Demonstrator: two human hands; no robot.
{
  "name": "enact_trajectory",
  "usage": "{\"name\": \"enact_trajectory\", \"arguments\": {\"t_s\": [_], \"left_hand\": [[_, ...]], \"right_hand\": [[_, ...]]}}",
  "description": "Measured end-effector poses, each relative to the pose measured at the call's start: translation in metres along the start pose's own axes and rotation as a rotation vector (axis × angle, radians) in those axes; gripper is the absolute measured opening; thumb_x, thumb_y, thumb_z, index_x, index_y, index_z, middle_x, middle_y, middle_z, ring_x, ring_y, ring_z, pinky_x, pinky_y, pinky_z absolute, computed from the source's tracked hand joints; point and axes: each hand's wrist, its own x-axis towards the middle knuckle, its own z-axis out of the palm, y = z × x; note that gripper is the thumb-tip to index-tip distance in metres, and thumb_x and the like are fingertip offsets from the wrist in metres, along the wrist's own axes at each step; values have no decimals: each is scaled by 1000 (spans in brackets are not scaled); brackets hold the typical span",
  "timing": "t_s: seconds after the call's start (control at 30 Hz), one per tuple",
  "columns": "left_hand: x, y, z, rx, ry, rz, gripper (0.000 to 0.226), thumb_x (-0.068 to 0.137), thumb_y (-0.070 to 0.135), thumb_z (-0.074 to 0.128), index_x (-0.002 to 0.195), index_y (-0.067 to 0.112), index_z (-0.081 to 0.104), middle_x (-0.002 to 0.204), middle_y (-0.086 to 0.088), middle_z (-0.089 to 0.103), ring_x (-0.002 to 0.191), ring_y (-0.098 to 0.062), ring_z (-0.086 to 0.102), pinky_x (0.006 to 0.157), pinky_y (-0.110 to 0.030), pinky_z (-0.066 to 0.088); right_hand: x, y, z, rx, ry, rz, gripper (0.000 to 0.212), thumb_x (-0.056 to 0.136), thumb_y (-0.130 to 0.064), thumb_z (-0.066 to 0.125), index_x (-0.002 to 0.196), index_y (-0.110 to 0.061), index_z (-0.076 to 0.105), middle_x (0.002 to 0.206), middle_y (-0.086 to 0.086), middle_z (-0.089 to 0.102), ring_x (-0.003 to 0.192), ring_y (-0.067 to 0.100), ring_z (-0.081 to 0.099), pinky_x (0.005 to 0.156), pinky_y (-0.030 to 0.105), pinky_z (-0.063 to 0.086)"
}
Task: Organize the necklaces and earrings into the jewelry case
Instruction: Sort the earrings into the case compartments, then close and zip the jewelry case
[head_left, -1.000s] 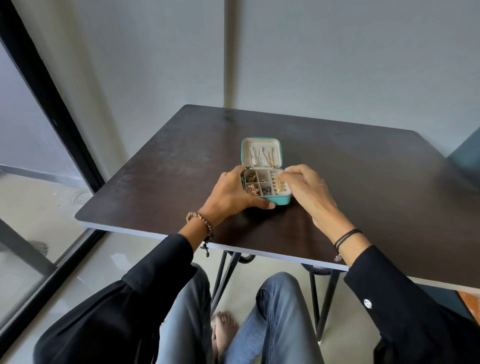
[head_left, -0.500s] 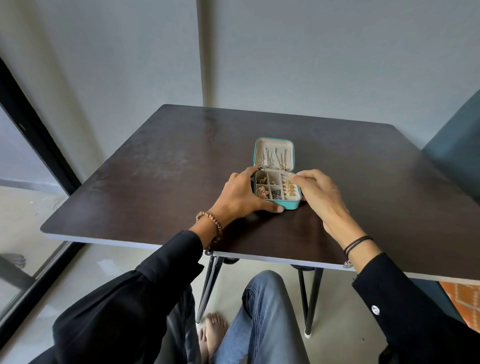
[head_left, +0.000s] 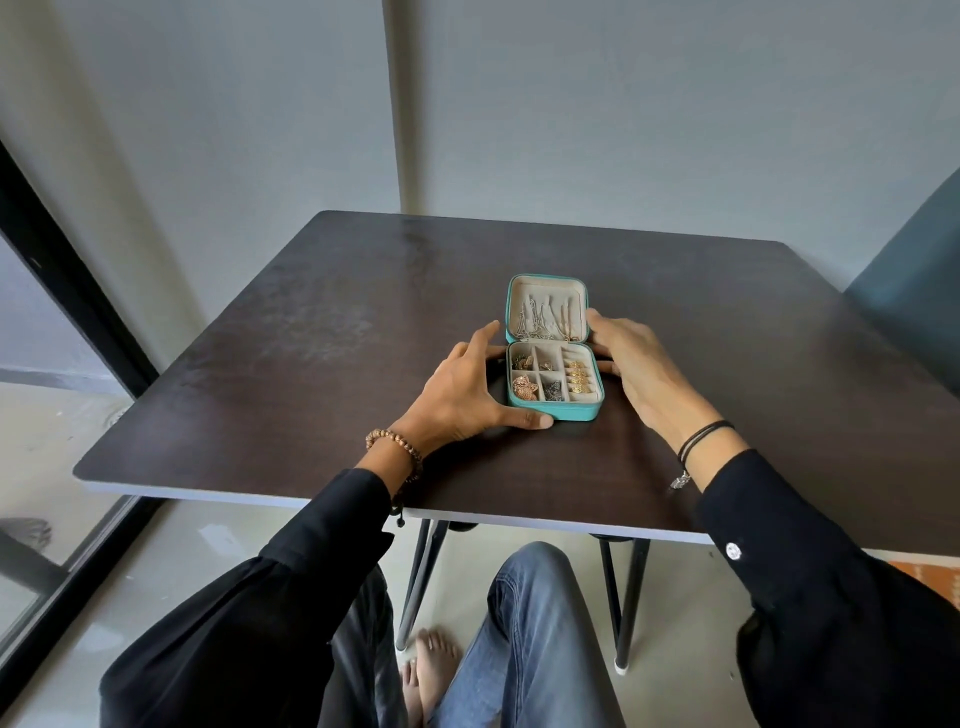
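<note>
The teal jewelry case (head_left: 571, 414) lies open near the middle of the dark table (head_left: 311, 364). Its lid (head_left: 545, 289) is folded back on the far side, with thin necklaces (head_left: 545, 319) strung across the lining. In the tray, earrings (head_left: 524, 387) fill the small left and middle compartments and a row of gold pieces (head_left: 579, 376) sits in the right column.

Half a second ago the right hand (head_left: 634, 369) had its fingertips over that right column. It has since drawn off to the right side of the case, fingers loosely extended and holding nothing, with the fingertips close against the right edge of the lid by the hinge. Whether they touch it cannot be told.

The left hand (head_left: 462, 389) has opened out too. Its fingers, earlier curled onto the tray's far left rim, now reach straight along the left side, while the thumb still lies against the front left corner. The hand brackets the case rather than clasping it. The case has not shifted on the table.
</note>
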Motion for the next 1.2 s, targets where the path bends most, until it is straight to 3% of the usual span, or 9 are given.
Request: {"name": "enact_trajectory", "arguments": {"t_s": [0.13,0.27,0.37,0.53,0.7,0.8,0.93,1.07,1.2], "left_hand": [[-1,2,0,5,3,-15,133,58,54,92,158,20,13,151,5,48,145,-15,32,120,-45,31],[-2,4,0,14,11,-19,133,59,52,92,159,18,11,151,5,48,144,-15,33,120,-40,31],[-3,5,0,-2,8,-28,136,59,51,93,159,17,7,153,3,46,144,-16,35,119,-38,29],[-4,6,1,-7,21,-12,139,58,51,93,159,14,5,151,3,48,145,-16,33,120,-38,30],[-4,5,0,-18,17,3,140,57,52,94,159,14,6,151,-2,48,143,-19,36,120,-41,31],[-3,2,-1,-31,-2,7,143,55,53,94,160,15,5,151,-2,48,144,-18,34,121,-40,30],[-3,-4,-4,-45,-20,17,141,55,54,94,160,19,5,152,-2,48,144,-17,36,121,-39,30],[-5,-7,-2,-51,10,26,143,52,58,93,160,23,7,148,1,52,143,-15,39,120,-39,32],[-5,-7,-1,-63,39,32,142,53,55,95,160,20,8,147,4,53,143,-14,38,119,-39,33]], "right_hand": [[-4,-11,3,72,-24,2,40,99,-49,52,111,-17,71,115,1,75,107,15,69,100,38,51],[-9,-20,1,228,-22,40,31,105,-38,48,106,-12,66,98,-3,69,89,7,64,76,23,50],[-9,-20,-4,329,-3,46,52,104,-43,49,137,-4,54,124,4,66,102,10,62,79,27,48],[-11,-17,-14,391,17,-27,36,104,-42,50,107,-10,67,103,3,77,100,12,70,89,29,50],[-26,-9,-16,304,18,-136,34,95,-35,66,112,-6,67,107,9,78,106,15,72,100,33,52],[-31,-3,-15,193,68,-206,30,78,-27,82,102,-12,73,105,4,78,106,13,71,100,32,53],[-31,-7,-11,-52,51,-309,34,82,-12,82,112,-10,68,111,1,75,104,7,70,98,24,53],[-21,-23,7,-479,-17,-284,38,86,-45,74,116,-23,67,121,-8,68,117,11,61,104,33,48],[-18,-49,39,-894,-64,-182,65,83,-81,48,109,-23,64,110,-4,64,107,22,57,103,47,41]]}}
